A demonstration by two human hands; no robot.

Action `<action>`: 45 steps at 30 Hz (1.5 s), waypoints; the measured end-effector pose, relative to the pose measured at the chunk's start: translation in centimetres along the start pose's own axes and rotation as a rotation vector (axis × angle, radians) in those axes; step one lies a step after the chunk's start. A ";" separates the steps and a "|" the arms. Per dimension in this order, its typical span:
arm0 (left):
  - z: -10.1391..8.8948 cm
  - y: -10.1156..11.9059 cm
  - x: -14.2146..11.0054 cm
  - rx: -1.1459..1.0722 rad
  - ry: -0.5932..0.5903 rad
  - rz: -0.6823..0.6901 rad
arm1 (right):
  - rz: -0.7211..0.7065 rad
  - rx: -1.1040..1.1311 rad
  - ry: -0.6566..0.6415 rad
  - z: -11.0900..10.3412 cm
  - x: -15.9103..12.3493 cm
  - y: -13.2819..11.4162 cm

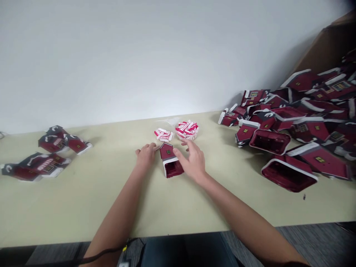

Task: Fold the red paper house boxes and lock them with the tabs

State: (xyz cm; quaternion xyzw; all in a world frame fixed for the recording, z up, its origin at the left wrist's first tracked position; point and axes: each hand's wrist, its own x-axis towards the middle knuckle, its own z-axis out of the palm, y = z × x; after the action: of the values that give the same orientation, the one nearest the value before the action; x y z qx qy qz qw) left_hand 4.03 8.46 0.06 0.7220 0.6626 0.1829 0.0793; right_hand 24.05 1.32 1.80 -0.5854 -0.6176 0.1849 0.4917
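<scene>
Maroon, with a white rim and dark roof edges, the little house [167,152] lies in front of us on the table [178,207], between our two hands; its hollow base opens towards us, and its gable wall points away, towards the red-and-white strips [187,129]. Our left hand [146,155] is half curled with its fingers fairly close together, the tips by the left side of the gable; whether they pinch anything, we cannot tell. Our right hand [194,159] is spread wide, thumb towards the gable's right edge and fingers apart in the air; we cannot be sure that the thumb touches. We judge the house light, since it looks thin-walled and hollow; the shell seems stiff rather than soft, perhaps moulded resin or plastic, so it should keep its shape under a mild pinch. Its slight sheen suggests that dry fingers could slide a little on the flat faces — we would take it across both side walls, near the middle, thumb against fingertips. The raised white trim and the thin rim look the likeliest to chip; we would keep pressure off them — and off the sharp roof edge — and turn it gently, without squeezing the open end.
</scene>
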 end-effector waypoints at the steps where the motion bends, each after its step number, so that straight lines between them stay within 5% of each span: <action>1: -0.3 -0.3 0.1 -0.031 0.018 -0.023 | 0.074 0.087 -0.019 0.0 0.4 0.4; 5: -2.1 -0.7 0.3 -0.290 0.108 -0.014 | 0.144 0.362 0.011 0.7 1.4 1.7; 10: -3.4 2.0 -1.4 -0.951 0.081 0.237 | -0.112 0.401 0.089 0.7 1.3 1.4; 13: -2.9 4.3 -2.8 -1.008 0.006 0.333 | -0.190 0.452 0.063 0.6 1.2 1.0; 17: -1.9 5.7 -3.7 -0.937 -0.018 0.369 | -0.106 0.542 0.022 0.7 1.2 0.9; 20: -1.6 5.6 -3.8 -0.873 0.093 0.297 | -0.047 0.603 0.039 0.9 1.4 1.1; 23: -1.8 5.1 -3.7 -0.834 0.111 0.084 | 0.050 0.675 0.074 0.9 2.0 1.5; 27: -2.3 4.9 -3.8 -0.951 -0.203 -0.240 | 0.261 0.730 0.016 1.3 2.6 2.4; 31: -2.9 5.5 -4.2 -1.012 -0.441 -0.304 | 0.397 0.753 -0.065 2.2 2.0 2.6; 36: -2.6 5.4 -4.2 -1.103 -0.363 -0.223 | 0.285 0.729 0.120 2.8 0.7 1.9; 40: -2.0 4.1 -3.6 -1.155 -0.214 -0.008 | 0.139 0.704 0.181 2.5 0.7 1.5; 45: -1.3 1.9 -2.3 -1.101 -0.138 0.231 | 0.291 0.797 0.070 2.1 1.8 1.9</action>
State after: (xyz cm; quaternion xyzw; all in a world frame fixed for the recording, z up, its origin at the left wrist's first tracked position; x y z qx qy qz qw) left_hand 5.18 5.83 1.55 0.6523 0.3794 0.4613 0.4666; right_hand 23.68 4.20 0.01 -0.4365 -0.3917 0.4565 0.6690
